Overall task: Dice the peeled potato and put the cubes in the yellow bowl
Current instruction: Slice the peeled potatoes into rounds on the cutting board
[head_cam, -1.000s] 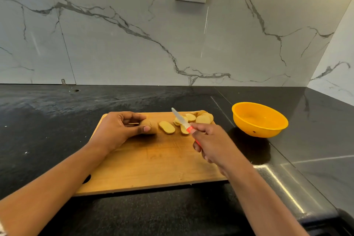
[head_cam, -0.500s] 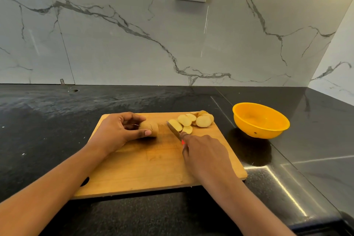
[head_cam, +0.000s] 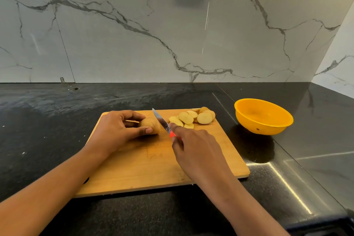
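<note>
The left hand [head_cam: 116,130] grips the potato stub [head_cam: 150,125] on the cutting board [head_cam: 153,168]; the right hand [head_cam: 195,147] holds the knife [head_cam: 161,121], blade beside the stub's cut end. Pale round slices [head_cam: 191,118] lie at the board's far-right corner, with the yellow bowl [head_cam: 263,116] to the board's right.

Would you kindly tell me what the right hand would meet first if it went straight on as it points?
Probably the potato piece gripped by the left hand: the right hand points its knife away and leftward, blade right beside it, though depth is unclear.
</note>
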Demonstrator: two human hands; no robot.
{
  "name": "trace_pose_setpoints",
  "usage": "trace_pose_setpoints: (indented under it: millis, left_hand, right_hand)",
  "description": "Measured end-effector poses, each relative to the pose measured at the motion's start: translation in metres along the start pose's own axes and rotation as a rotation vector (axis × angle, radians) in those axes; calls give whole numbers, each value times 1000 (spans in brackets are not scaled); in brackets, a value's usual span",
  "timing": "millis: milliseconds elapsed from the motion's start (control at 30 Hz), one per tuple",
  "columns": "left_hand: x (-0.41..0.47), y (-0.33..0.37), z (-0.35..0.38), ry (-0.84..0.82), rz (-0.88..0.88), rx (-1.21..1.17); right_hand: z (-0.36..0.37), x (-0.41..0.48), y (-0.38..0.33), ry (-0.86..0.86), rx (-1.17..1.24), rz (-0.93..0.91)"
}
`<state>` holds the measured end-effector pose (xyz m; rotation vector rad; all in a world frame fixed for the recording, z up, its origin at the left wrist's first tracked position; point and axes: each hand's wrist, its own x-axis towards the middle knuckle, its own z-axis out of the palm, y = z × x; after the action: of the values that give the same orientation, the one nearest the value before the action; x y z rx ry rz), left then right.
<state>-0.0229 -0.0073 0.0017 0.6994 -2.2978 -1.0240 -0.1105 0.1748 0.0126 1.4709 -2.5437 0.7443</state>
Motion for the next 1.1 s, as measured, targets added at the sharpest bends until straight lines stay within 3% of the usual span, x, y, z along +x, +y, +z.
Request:
trace_pose_setpoints:
  millis: [400, 633, 867, 1100]
  left_hand:
    - [-3, 4, -2, 41, 55, 102]
    - [-1, 0, -3, 41, 87, 162]
    - [-2, 3, -1, 74, 111, 153]
    - [-4, 4, -2, 71, 88, 111]
  right_hand:
    - [1, 8, -6, 0, -155, -110]
    - [-5, 16, -14, -83, -166, -127]
    - [-8, 16, -33, -265, -268, -28]
    - [-6, 12, -38, -307, -279, -26]
